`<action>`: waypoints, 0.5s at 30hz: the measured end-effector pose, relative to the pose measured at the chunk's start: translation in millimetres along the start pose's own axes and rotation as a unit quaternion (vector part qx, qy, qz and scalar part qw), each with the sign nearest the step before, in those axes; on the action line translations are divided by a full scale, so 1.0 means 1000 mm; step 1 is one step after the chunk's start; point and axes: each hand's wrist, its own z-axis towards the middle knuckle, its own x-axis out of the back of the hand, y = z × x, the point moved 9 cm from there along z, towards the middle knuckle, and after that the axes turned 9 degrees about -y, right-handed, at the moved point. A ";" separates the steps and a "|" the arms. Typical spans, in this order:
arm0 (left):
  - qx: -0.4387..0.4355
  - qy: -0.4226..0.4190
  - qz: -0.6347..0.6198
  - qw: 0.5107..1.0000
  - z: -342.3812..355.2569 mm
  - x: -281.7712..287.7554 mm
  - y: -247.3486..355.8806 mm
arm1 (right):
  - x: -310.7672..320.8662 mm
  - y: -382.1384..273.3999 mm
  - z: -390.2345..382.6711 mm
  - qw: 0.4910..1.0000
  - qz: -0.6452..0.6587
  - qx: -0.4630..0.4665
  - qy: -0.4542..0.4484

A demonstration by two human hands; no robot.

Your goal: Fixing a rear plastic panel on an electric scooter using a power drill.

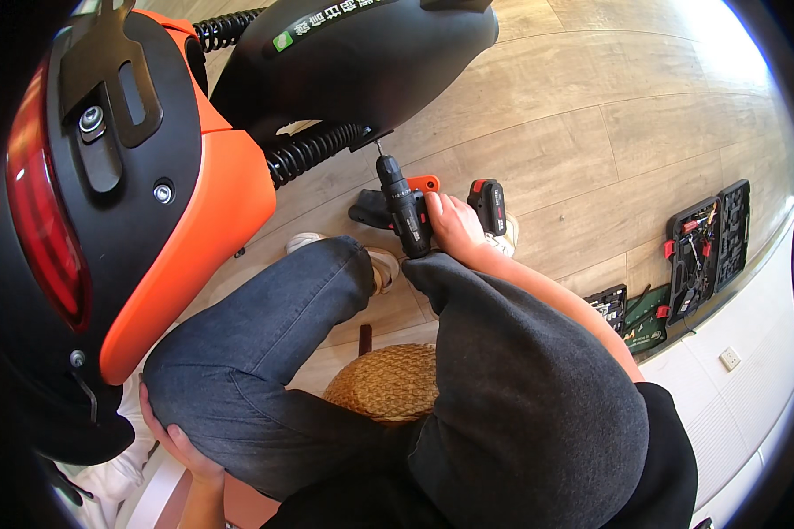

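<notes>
My right hand (454, 220) is wrapped round the grip of a black cordless drill (408, 212) with a black and red battery (487, 204). The drill's thin bit meets, or nearly meets, the lower edge of a black plastic mudguard (371, 70); whether it touches is too small to tell. Beside the bit runs a black coil-spring shock absorber (313, 152) of an orange and black scooter (185, 256). My left hand (178, 445) rests on the outside of my bent left leg, fingers spread and holding nothing.
A woven stool (384, 383) stands between my legs. Beyond the drill lies an orange and black part (372, 210), partly hidden. Tool cases (701, 256) lie opened on the wooden floor (538, 132) by the white wall at right. A red tail light (49, 203) faces me at left.
</notes>
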 end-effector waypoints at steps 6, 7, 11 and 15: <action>0.000 0.000 -0.016 1.000 0.000 -0.001 -0.001 | 0.000 0.000 -0.001 1.000 -0.002 0.001 -0.003; 0.000 0.000 -0.016 1.000 0.000 -0.001 0.000 | 0.000 0.000 -0.001 1.000 -0.002 0.001 -0.003; 0.006 0.000 -0.014 1.000 0.000 -0.002 0.000 | 0.000 0.000 0.000 1.000 0.003 -0.001 -0.003; 0.006 -0.002 -0.007 1.000 0.001 -0.002 0.001 | 0.002 -0.001 0.000 1.000 0.008 0.003 0.000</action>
